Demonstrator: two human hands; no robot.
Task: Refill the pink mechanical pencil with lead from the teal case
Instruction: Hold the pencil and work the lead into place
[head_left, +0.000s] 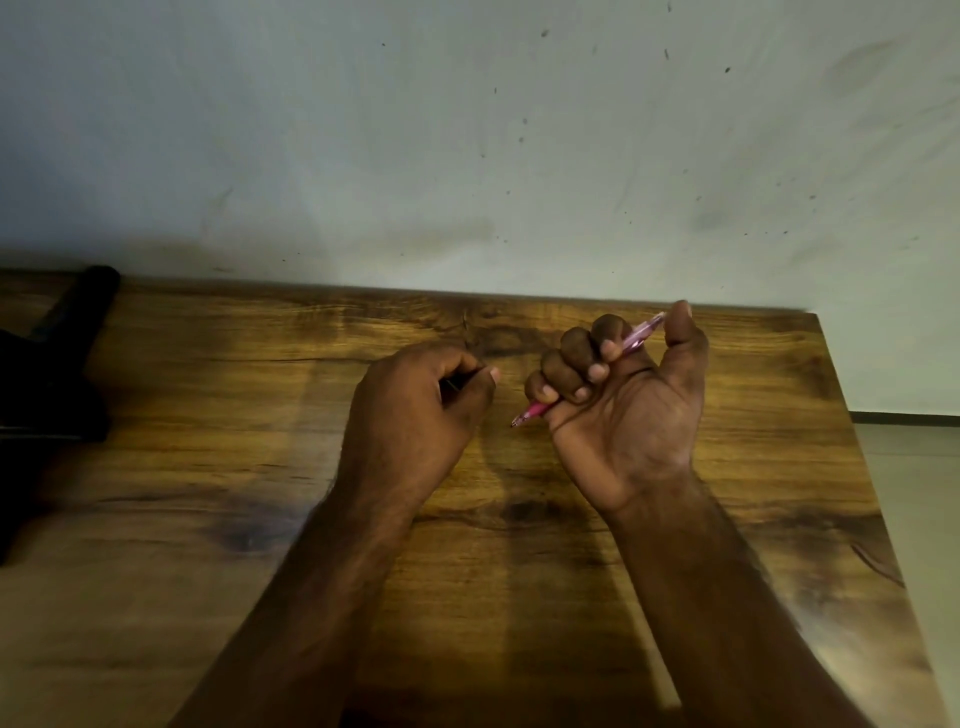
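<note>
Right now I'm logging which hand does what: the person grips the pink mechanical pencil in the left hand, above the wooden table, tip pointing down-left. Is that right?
Not quite. The head view shows the right hand gripping the pink mechanical pencil, fingers curled round it, not the left. The rest holds: it is above the wooden table, tip pointing down-left.

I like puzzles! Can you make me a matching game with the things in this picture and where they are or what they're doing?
Things:
1. pink pencil
2. left hand
3. black object
4. wall

Descriptions:
A. behind the table, marked with dark specks
B. gripped in the right hand
C. at the table's far left edge
D. curled, back facing up

Pairs: 1-B, 2-D, 3-C, 4-A
</note>
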